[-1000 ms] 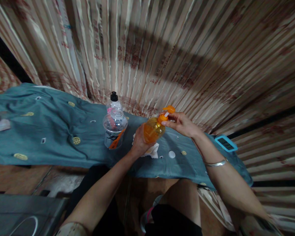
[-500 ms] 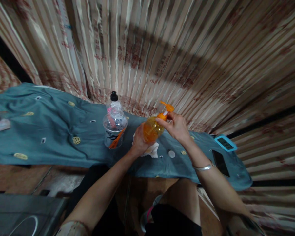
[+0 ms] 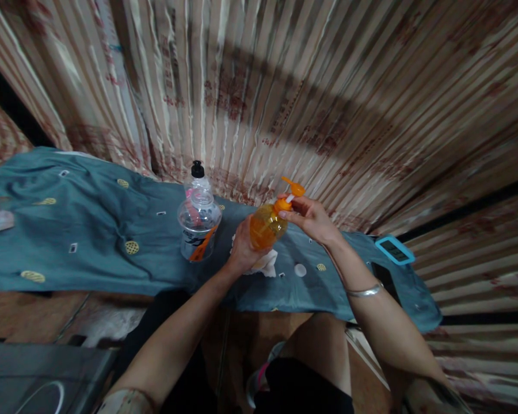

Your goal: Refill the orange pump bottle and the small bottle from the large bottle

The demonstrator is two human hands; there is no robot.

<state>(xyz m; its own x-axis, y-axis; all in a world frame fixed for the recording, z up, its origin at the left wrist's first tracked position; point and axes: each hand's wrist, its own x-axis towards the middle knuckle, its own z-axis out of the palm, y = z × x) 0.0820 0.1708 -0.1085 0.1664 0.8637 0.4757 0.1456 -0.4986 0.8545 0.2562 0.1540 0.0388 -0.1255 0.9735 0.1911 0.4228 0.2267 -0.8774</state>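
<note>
My left hand [image 3: 243, 247] wraps the body of the orange pump bottle [image 3: 266, 229], tilted rightward at the counter [image 3: 99, 241], as the fingers [image 3: 290, 216] of my right hand [image 3: 313, 219] grip its collar. A clear bottle [image 3: 198, 238] stands left; cloth stretches beyond it. Curtain [image 3: 259, 98] lines the far edge; my knees front the near one.

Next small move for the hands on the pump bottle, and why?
Probably a small twist of the orange collar with the right hand: its thumb and fingers are at the collar, while the left hand grips the tilted bottle by its body. Turn direction: can't tell.
</note>
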